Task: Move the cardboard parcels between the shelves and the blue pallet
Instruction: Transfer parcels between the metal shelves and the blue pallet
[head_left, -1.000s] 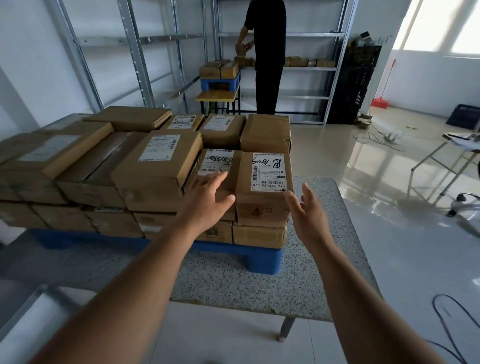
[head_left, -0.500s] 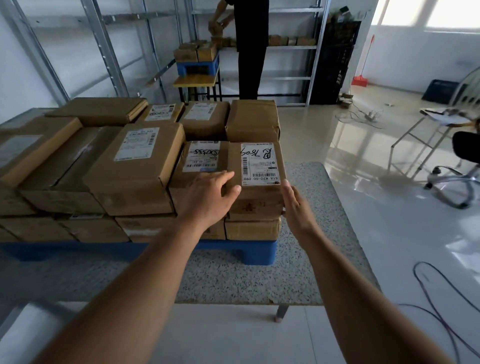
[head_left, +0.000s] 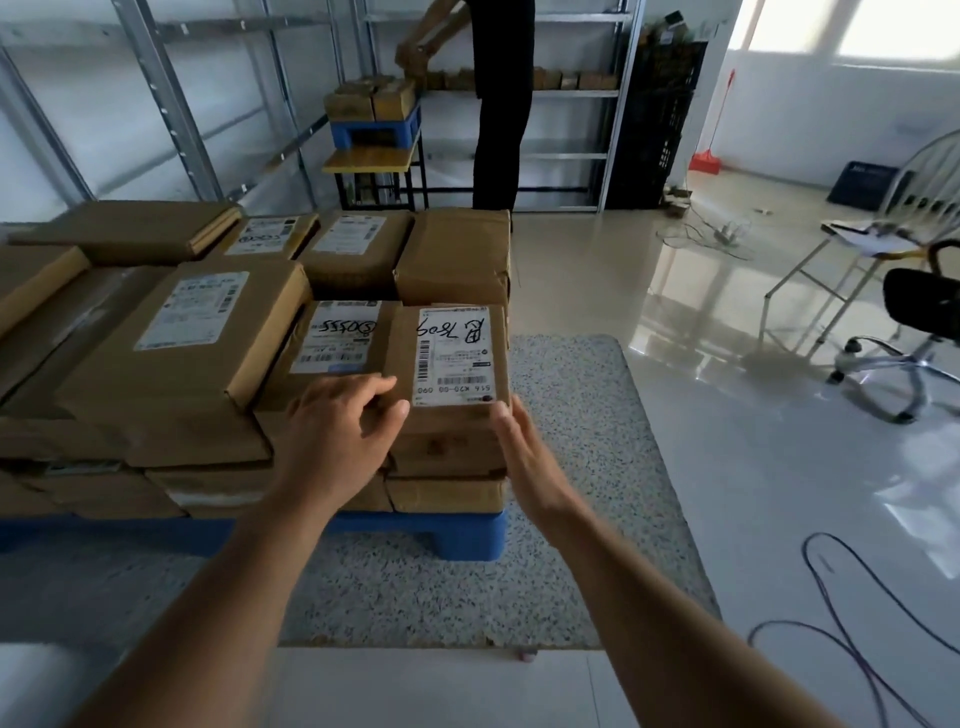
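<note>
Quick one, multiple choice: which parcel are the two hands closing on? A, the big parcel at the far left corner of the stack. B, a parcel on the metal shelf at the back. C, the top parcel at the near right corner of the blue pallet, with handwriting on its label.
C: the left hand and right hand flank the handwritten-label parcel at the near right corner of the blue pallet.

Both arms extended fwd; L hand (head_left: 340, 431) fingers curled, R hand (head_left: 524, 462) fingers straight, palm inward.
</note>
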